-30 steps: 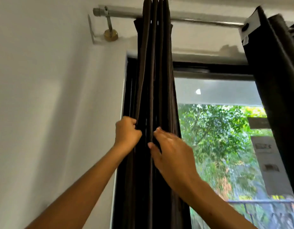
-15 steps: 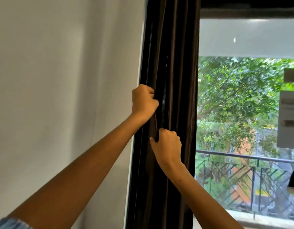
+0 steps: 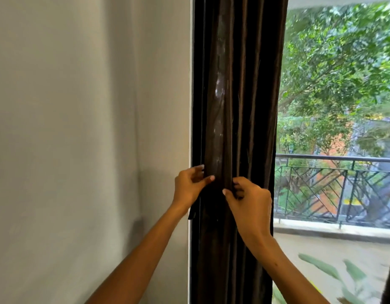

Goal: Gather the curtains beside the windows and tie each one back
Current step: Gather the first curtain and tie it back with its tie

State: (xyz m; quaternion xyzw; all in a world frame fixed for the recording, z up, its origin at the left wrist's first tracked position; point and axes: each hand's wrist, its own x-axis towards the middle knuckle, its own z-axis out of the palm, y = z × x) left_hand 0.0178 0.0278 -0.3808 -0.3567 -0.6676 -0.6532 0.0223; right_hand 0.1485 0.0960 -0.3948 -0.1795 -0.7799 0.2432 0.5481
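The dark brown curtain (image 3: 240,106) is the landmark: it hangs bunched into a narrow column of vertical pleats, running from the top edge of the view to the bottom. To its left, touching or nearly touching its edge, stands the pale grey wall (image 3: 80,128); to its right is the window glass (image 3: 332,106), through which show trees and a black balcony railing (image 3: 334,159).

The left hand (image 3: 189,185) grips the curtain's left edge about two thirds of the way down, thumb laid across the front of the folds and fingers curled behind them. The right hand (image 3: 248,200), just right of it and slightly lower, pinches a fold near the curtain's middle between thumb and curled fingers. A short dark strip (image 3: 192,212), perhaps a tie-back, hangs below the left hand against the curtain's left edge.

The cloth looks soft and limp with a slight sheen, so it will likely slide and spring open if held loosely; the weight seems modest, carried from above. The best hold is probably right around the whole bundle at the height of the hands, squeezing the pleats together before a tie goes round.

The rod and the hem are both cut off. The fingers behind the cloth are hidden, the strip is too dark to identify surely, and a dark shape at the far right edge is barely in view.
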